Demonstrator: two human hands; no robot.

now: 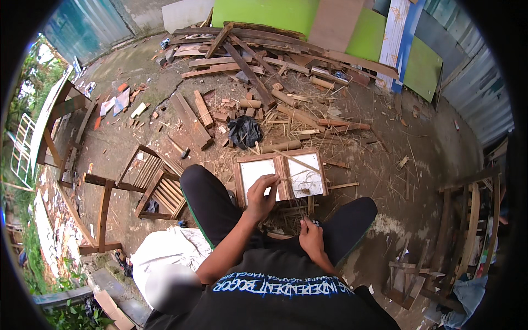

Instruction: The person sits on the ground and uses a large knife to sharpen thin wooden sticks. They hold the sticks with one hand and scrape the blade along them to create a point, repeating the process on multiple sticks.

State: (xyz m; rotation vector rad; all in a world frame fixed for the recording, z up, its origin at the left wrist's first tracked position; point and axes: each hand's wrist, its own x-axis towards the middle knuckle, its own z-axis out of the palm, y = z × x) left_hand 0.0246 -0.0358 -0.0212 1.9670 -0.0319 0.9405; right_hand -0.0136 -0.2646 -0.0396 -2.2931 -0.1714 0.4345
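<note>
A wooden frame with two white panels (256, 171) stands in front of my crossed legs, with a pale wooden strip (301, 163) lying slantwise over its right half. My left hand (260, 197) is above the left panel, its thumb and fingers pinched together near the middle bar. What they pinch is too small to make out. Lower and to the right, my right hand (312, 240) is closed around a thin, dark, blade-like tool (300, 210) that points toward the frame. Fine shavings (304, 190) lie on the right panel.
Beyond the frame are a black plastic bag (245, 132), bamboo pieces (283, 146) and a heap of planks (247, 60). A hammer (179, 148) and a slatted wooden chair (159, 184) lie to the left. White cloth (168, 250) is beside my left leg; wooden furniture (467, 231) stands far right.
</note>
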